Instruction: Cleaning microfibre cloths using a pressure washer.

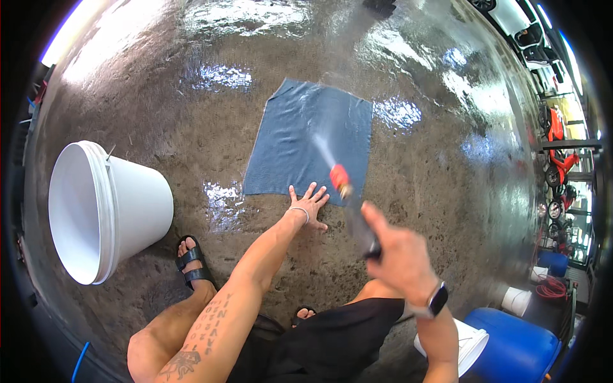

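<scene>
A blue-grey cloth (311, 139) lies spread on the wet floor before me, its surface wrinkled. My left hand (310, 206) rests at its near edge, fingers apart, with the fingertips on the cloth and the palm towards the floor. In my right hand (402, 261) is a spray gun (357, 220) with a dark body, a brass fitting and a red nozzle. A jet of water (325, 149) leaves the nozzle and strikes the middle of the cloth. Motion blurs the gun, so its trigger cannot be made out.
A white plastic bucket (139, 206) lies on its side at the left. At lower right are a blue plastic drum (512, 340) and another white bucket (471, 347). Red motorcycles (558, 143) stand along the right. The concrete floor (210, 124) is wet and reflective.
</scene>
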Action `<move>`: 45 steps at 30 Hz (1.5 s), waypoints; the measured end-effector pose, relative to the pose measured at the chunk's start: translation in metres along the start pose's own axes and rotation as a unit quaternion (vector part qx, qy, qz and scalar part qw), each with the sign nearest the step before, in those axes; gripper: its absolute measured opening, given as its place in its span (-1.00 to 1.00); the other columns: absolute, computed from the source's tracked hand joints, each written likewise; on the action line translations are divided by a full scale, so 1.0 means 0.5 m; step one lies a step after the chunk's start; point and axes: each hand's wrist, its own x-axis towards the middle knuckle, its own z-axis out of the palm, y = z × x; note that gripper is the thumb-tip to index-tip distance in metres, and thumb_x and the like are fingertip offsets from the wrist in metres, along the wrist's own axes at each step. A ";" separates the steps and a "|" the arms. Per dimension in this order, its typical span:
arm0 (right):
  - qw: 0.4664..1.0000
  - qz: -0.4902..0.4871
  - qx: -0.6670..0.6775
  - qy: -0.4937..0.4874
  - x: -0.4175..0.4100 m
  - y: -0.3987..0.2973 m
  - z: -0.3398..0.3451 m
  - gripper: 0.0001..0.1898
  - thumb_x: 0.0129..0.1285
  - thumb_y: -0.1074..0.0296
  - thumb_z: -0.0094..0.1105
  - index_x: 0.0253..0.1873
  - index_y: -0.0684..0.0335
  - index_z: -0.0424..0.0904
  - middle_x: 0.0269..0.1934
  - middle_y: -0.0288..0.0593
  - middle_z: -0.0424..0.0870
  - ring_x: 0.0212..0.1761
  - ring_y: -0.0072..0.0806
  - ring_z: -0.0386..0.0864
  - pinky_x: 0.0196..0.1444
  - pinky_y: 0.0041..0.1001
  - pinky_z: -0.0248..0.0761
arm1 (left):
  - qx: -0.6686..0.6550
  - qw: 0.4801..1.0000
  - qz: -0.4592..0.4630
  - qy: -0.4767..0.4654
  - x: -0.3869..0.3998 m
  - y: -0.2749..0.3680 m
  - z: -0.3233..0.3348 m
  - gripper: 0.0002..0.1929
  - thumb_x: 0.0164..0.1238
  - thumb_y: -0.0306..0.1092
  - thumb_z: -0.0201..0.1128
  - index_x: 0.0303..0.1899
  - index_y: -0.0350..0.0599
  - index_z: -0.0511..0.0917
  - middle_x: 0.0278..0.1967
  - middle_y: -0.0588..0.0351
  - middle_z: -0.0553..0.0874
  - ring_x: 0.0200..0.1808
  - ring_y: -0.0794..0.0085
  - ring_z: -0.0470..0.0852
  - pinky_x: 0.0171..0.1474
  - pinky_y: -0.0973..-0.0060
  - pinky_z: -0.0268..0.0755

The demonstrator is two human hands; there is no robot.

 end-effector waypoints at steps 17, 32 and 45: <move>0.995 -0.075 0.023 -0.056 -0.042 -0.079 0.014 -0.15 0.00 0.34 0.31 0.47 0.10 0.18 -0.33 0.03 0.68 -0.30 0.04 0.70 -0.23 -0.06 0.57 | 0.010 0.999 -0.006 -0.050 0.012 -0.056 0.027 0.07 0.10 0.36 0.28 0.59 0.21 -0.03 0.64 0.28 -0.17 0.65 0.22 -0.34 0.31 -0.69 -0.52; 0.997 -0.062 0.021 -0.027 -0.067 -0.057 0.010 -0.11 -0.02 0.34 0.35 0.48 0.14 0.14 -0.29 0.09 0.69 -0.30 0.09 0.70 -0.24 0.00 0.56 | -0.029 0.991 -0.100 0.083 -0.100 -0.088 0.010 0.11 0.07 0.51 0.25 0.59 0.33 -0.06 0.63 0.09 -0.29 0.63 0.00 -0.39 0.40 -0.57 -0.26; 0.994 -0.091 0.023 -0.049 -0.072 -0.107 0.007 -0.05 -0.03 0.39 0.34 0.51 0.12 0.05 -0.16 0.14 0.70 -0.21 0.09 0.70 -0.17 -0.08 0.58 | -0.080 0.986 -0.146 0.005 -0.127 -0.079 0.020 0.25 -0.10 0.43 0.45 0.60 0.46 -0.17 0.61 0.06 -0.45 0.59 -0.17 -0.53 0.40 -0.55 -0.33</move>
